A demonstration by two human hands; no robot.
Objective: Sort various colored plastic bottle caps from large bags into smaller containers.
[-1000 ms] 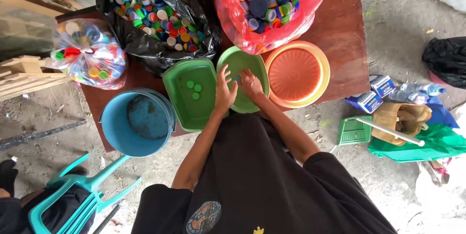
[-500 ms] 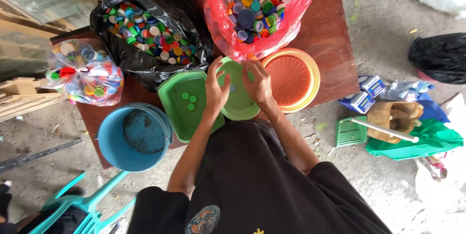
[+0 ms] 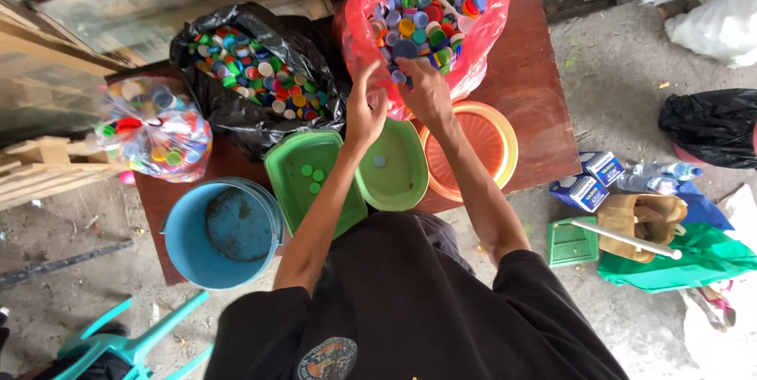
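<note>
My left hand (image 3: 364, 114) is raised at the front lip of a red plastic bag (image 3: 482, 47) full of mixed-colour bottle caps (image 3: 432, 3), fingers apart. My right hand (image 3: 428, 93) reaches beside it, fingertips among the caps at the bag's near edge; the back of the hand hides any grip. Below my hands lie a light green oval dish (image 3: 404, 184) holding one grey cap (image 3: 380, 161), a green rectangular tray (image 3: 293, 195) with three green caps (image 3: 312, 176), and an orange round basket (image 3: 482, 142).
On the brown table (image 3: 540, 108) are a black bag (image 3: 317, 61) of caps, a clear tied bag of caps (image 3: 154, 134) and a blue bucket (image 3: 189, 247). On the ground: a teal chair (image 3: 134, 340), cartons (image 3: 591, 180), a small green basket (image 3: 572, 243), a green bag (image 3: 695, 263).
Both hands have lifted from over the light green dish and moved up to the red bag's opening. A grey cap now lies uncovered in the dish.
</note>
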